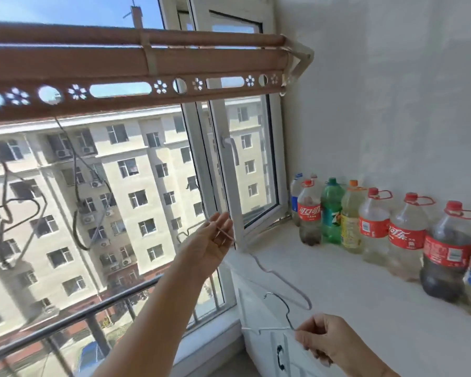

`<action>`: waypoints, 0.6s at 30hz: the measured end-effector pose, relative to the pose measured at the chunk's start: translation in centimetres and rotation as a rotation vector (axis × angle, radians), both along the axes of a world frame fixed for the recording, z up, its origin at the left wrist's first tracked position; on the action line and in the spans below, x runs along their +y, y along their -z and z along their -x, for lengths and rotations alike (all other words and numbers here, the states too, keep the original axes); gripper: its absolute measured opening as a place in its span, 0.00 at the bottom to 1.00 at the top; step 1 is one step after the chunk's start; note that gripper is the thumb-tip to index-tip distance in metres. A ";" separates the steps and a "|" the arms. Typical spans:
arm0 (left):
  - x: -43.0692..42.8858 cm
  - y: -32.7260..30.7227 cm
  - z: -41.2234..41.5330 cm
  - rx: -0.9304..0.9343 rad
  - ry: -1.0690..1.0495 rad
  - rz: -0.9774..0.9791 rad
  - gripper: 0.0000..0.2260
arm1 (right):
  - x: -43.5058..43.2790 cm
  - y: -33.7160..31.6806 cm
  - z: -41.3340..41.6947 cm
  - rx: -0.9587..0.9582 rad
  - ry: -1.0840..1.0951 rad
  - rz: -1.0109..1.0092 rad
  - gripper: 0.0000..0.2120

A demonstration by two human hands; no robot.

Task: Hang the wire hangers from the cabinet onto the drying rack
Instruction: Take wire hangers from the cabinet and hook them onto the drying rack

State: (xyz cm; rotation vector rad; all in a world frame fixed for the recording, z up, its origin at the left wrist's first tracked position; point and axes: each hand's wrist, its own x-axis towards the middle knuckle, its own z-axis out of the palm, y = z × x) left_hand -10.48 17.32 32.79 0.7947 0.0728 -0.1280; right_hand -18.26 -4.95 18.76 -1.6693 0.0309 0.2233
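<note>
Left hand [215,242] is up at centre, pinching one hanger [308,302] near its neck, hook aimed at the rack [174,63] at 12 o'clock. At 5 o'clock, right hand [321,341] pinches a spare hanger [272,328] low, likely keeping it clear. Dark hangers [76,191] already hang at 9.

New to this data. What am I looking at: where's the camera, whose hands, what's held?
There is no robot here. One wide-angle camera worn on a person's head looks forward and down at their bare hands. The left hand holds a wire hanger up toward the brown drying rack overhead, where dark hangers already hang. The right hand, lower down, pinches a second hanger. A row of plastic bottles stands on the white cabinet top beside the window.
</note>
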 end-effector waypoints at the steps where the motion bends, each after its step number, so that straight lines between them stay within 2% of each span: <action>1: 0.7 -0.5 0.1 -0.006 -0.026 -0.011 0.09 | 0.1 -0.4 -0.4 0.013 -0.025 0.006 0.08; 8: 4.7 -4.0 1.6 -0.069 -0.213 -0.034 0.10 | 1.6 -1.5 -2.7 0.093 -0.127 -0.007 0.06; 13: 6.6 -4.4 3.0 -0.067 -0.255 -0.094 0.07 | 3.4 -3.9 -4.3 0.126 -0.156 -0.176 0.06; 18: 7.7 -5.4 4.2 -0.068 -0.264 -0.117 0.07 | 6.0 -9.6 -6.2 0.144 -0.279 -0.384 0.08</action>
